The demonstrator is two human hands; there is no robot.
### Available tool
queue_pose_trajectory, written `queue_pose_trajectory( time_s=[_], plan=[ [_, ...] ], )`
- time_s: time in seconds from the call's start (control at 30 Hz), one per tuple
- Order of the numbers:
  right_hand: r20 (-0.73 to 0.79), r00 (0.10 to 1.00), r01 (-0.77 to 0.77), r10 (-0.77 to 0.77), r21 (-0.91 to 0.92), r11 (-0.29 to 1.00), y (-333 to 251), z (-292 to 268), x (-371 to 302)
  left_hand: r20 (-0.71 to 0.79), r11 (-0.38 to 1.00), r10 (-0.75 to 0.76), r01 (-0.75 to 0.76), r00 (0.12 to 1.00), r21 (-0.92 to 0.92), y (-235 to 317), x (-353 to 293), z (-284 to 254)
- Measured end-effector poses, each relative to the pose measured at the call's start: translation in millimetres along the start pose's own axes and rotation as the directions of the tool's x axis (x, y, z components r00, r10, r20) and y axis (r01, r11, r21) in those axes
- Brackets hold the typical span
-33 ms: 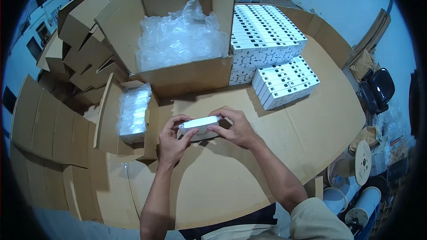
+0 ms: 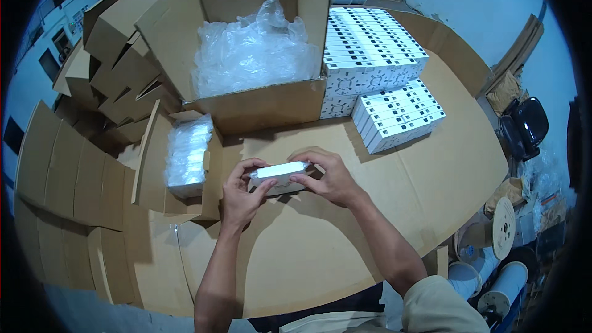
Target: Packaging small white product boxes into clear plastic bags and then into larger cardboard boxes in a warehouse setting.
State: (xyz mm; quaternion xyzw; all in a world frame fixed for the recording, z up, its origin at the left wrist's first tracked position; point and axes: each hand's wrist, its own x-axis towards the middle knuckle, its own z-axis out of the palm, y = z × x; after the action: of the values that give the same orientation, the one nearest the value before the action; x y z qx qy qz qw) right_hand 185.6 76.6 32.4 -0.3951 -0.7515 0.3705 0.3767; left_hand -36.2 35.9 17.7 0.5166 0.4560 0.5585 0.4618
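Note:
Between my two hands is a small white box [image 2: 279, 171], apparently wrapped in clear plastic, held just above the cardboard-covered table [image 2: 308, 246]. My left hand [image 2: 242, 194] grips its left end, thumb along the near face. At the other end, the fingers and thumb of my right hand [image 2: 330, 179] close on it. Left of my hands stands an open carton [image 2: 211, 179] with a row of plastic-wrapped white boxes [image 2: 188, 154] inside. A big open carton [image 2: 271, 106] beyond holds a heap of clear plastic bags [image 2: 253, 52].
Tall stacks of white patterned boxes [image 2: 373, 43] stand at the back right, with a lower stack [image 2: 401, 114] in front. Brown cartons [image 2: 120, 55] pile up at the far left. Cable spools [image 2: 502, 228] and a black chair [image 2: 523, 126] are beyond the table's right edge.
The whole view has shifted very slightly. Both hands keep the same hold on the white box.

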Motion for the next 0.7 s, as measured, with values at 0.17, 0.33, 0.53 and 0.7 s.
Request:
queue_pose_trajectory(
  time_s=[0.17, 0.33, 0.53, 0.7],
  plan=[
    [0.099, 0.993, 0.082, -0.069, -0.128, 0.988, -22, -11, 2, 0.051, 0.998, 0.039, -0.041, 0.998, 0.053, -16, 1, -3],
    [0.170, 0.981, 0.127, -0.090, -0.222, 0.967, -24, -18, 2, 0.038, 0.993, -0.107, 0.105, 0.994, 0.048, -16, -14, 0],
    [0.081, 0.997, 0.006, 0.001, -0.093, 0.996, -27, -12, 0, -0.019, 0.890, 0.121, -0.100, 0.992, 0.446, -12, -41, -8],
    [-0.058, 0.998, 0.040, -0.030, 0.191, 0.981, -24, 9, 12, 0.079, 0.659, 0.154, -0.162, 0.985, 0.734, 2, -101, -27]
  ],
)
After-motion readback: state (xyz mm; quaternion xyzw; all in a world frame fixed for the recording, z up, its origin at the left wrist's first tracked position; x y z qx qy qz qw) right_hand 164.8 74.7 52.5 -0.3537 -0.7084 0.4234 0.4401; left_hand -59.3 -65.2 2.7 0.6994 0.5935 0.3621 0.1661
